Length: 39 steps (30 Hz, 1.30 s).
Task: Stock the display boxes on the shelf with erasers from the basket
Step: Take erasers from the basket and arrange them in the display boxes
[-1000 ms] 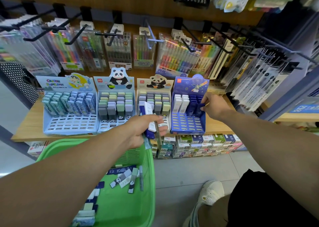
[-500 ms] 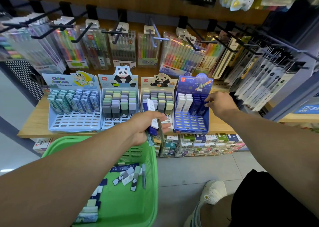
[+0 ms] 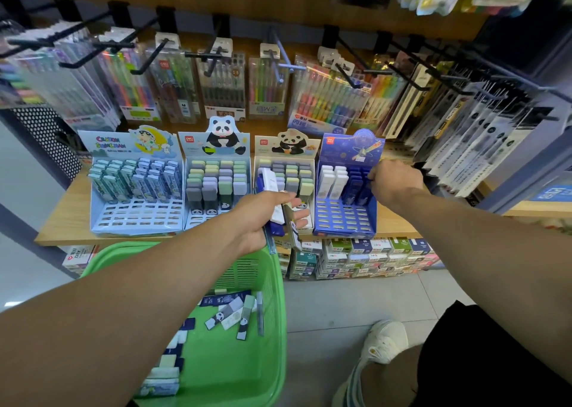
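On the shelf [image 3: 62, 230], four display boxes stood in a row, and the blue box [image 3: 345, 221] at the right end serves as the landmark. Right hand [image 3: 394, 182] reached over its back right corner, fingers curled down among the dark erasers [image 3: 356, 186] standing there, probably seating one in its slot; the fingertips were hidden behind the knuckles, so I cannot tell whether they pinched an eraser or only pressed it. Left of the blue box, in front of the panda box [image 3: 286, 159], the left hand [image 3: 263, 217] gripped a bundle of erasers [image 3: 275, 202], white and dark blue, fingers wrapped round them, seemingly kept close as a ready supply. Below and left of the blue box, the green basket [image 3: 275, 313] held more loose erasers [image 3: 229, 315], partly covered by the left forearm.
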Available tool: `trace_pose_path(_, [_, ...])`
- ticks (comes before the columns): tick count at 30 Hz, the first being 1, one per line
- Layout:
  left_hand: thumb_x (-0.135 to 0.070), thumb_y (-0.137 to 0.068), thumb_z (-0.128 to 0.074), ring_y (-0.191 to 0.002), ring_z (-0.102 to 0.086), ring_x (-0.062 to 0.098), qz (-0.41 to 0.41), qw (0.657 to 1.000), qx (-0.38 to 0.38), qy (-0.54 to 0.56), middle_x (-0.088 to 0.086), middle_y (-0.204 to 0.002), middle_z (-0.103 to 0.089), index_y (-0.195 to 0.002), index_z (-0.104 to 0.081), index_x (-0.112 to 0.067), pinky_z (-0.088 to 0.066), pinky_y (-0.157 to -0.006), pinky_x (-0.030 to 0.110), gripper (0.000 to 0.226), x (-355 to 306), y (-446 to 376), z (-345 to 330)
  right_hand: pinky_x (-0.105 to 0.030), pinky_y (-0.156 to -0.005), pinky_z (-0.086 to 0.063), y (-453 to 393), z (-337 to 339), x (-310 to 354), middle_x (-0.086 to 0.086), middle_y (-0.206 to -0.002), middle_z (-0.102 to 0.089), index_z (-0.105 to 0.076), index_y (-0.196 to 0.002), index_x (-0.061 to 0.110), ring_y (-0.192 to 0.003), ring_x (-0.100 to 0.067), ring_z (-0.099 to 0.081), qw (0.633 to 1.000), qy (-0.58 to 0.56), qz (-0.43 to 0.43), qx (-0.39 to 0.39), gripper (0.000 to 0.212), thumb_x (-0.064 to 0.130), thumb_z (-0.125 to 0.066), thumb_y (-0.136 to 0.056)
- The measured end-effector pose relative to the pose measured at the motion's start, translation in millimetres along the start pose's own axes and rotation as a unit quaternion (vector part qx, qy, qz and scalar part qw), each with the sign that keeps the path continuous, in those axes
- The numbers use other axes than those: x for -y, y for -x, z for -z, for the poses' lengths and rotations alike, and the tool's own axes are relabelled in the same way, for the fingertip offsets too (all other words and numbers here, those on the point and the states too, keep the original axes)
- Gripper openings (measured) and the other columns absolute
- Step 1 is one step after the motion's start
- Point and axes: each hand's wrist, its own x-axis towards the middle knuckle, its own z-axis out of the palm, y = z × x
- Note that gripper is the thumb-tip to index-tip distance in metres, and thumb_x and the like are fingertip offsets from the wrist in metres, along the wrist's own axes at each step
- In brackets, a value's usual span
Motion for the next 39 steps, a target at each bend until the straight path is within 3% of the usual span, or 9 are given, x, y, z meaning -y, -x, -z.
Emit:
trace_pose_path(3, [-0.007, -0.095, -0.061, -0.092, -0.074, 0.029, -0.003, 1.0, -0.001, -0.002, 0.021, -0.111, -0.07, -0.123, -0.058, 0.005, -0.063, -0.067, 0.04, 0.031, -1, 0, 0, -0.03, -0.063, -0.053, 11, 22, 21, -0.003, -0.097, -0.072, -0.073, -0.1, 0.025, -0.076, -0.022, -0.067, 0.979, -0.187, 0.065, 0.042, 0.013, 0.031, -0.062, -0.099])
trace_pose_path(6, [-0.009, -0.097, -0.059, -0.094, -0.073, 0.029, -0.008, 1.0, 0.008, -0.011, 0.02, -0.111, -0.071, -0.124, -0.058, 0.004, -0.062, -0.064, 0.039, 0.03, -4, 0, 0, -0.025, -0.061, -0.055, 43, 49, 55, -0.001, -0.092, -0.069, -0.07, -0.108, 0.02, -0.072, -0.014, -0.068, 0.865, -0.437, 0.134, 0.206, 0.029, 0.04, -0.076, -0.087])
trace_pose_path(12, [-0.017, -0.096, -0.062, -0.1, -0.071, 0.034, -0.004, 0.998, 0.02, -0.062, 0.014, -0.105, -0.074, -0.118, -0.066, -0.004, -0.061, -0.076, 0.043, 0.027, -1, -2, 5, -0.047, -0.082, -0.061, 70, 52, 87, -0.014, -0.106, -0.068, -0.063, -0.121, 0.019, -0.08, -0.022, -0.073, 0.817, -0.463, 0.204, 0.278, 0.052, 0.033, -0.087, -0.076])
trace_pose_path(15, [-0.02, -0.095, -0.064, -0.096, -0.072, 0.032, -0.008, 0.998, -0.004, -0.067, 0.016, -0.103, -0.074, -0.116, -0.068, -0.003, -0.063, -0.065, 0.038, 0.028, -1, -2, 9, -0.036, -0.07, -0.062, 73, 47, 92, 0.0, -0.072, -0.066, -0.066, -0.111, 0.011, -0.068, -0.017, -0.071, 0.772, -0.526, 0.171, 0.313, 0.037, 0.016, -0.084, -0.08])
trace_pose_path(18, [-0.019, -0.095, -0.064, -0.087, -0.074, 0.029, -0.016, 0.998, -0.021, -0.057, 0.014, -0.1, -0.075, -0.116, -0.067, -0.004, -0.062, -0.064, 0.038, 0.027, -2, -6, 10, -0.028, -0.064, -0.06, 69, 44, 97, -0.001, -0.077, -0.074, -0.067, -0.112, 0.003, -0.067, -0.015, -0.072, 0.735, -0.591, 0.108, 0.314, 0.036, 0.005, -0.082, -0.079])
trace_pose_path(22, [-0.01, -0.098, -0.059, -0.077, -0.072, 0.022, -0.052, 0.989, -0.139, -0.001, 0.01, -0.096, -0.071, -0.114, -0.06, -0.002, -0.061, -0.063, 0.04, 0.018, -5, -12, 20, -0.028, -0.071, -0.062, 45, 37, 90, -0.01, -0.09, -0.077, -0.071, -0.113, 0.0, -0.074, -0.019, -0.075, 0.758, -0.621, 0.029, 0.196, 0.034, 0.007, -0.081, -0.081])
trace_pose_path(28, [-0.017, -0.092, -0.069, -0.055, -0.052, 0.011, -0.044, 0.984, -0.171, 0.009, 0.002, -0.072, -0.055, -0.097, -0.066, -0.008, -0.059, -0.048, 0.028, 0.011, -16, -9, 46, -0.025, -0.068, -0.052, 27, 15, 78, 0.001, -0.092, -0.067, -0.065, -0.099, 0.02, -0.082, -0.016, -0.066, 0.91, -0.385, 0.14, 0.061, 0.013, 0.015, -0.074, -0.091])
trace_pose_path(34, [-0.027, -0.083, -0.078, -0.044, -0.048, 0.011, -0.032, 0.988, -0.152, -0.015, 0.0, -0.06, -0.051, -0.081, -0.059, -0.012, -0.049, -0.044, 0.023, 0.024, -18, -5, 49, -0.033, -0.076, -0.053, 22, 6, 97, 0.002, -0.096, -0.066, -0.064, -0.097, 0.016, -0.091, -0.018, -0.062, 0.924, -0.334, 0.182, 0.043, 0.01, 0.01, -0.069, -0.092])
trace_pose_path(39, [-0.03, -0.087, -0.074, -0.051, -0.048, 0.012, -0.025, 0.99, -0.135, -0.01, -0.001, -0.064, -0.051, -0.083, -0.06, -0.014, -0.051, -0.044, 0.021, 0.022, -20, -3, 50, -0.029, -0.067, -0.048, 22, -3, 102, 0.0, -0.1, -0.067, -0.062, -0.099, 0.017, -0.083, -0.017, -0.061, 0.926, -0.319, 0.194, 0.054, 0.011, 0.011, -0.068, -0.093])
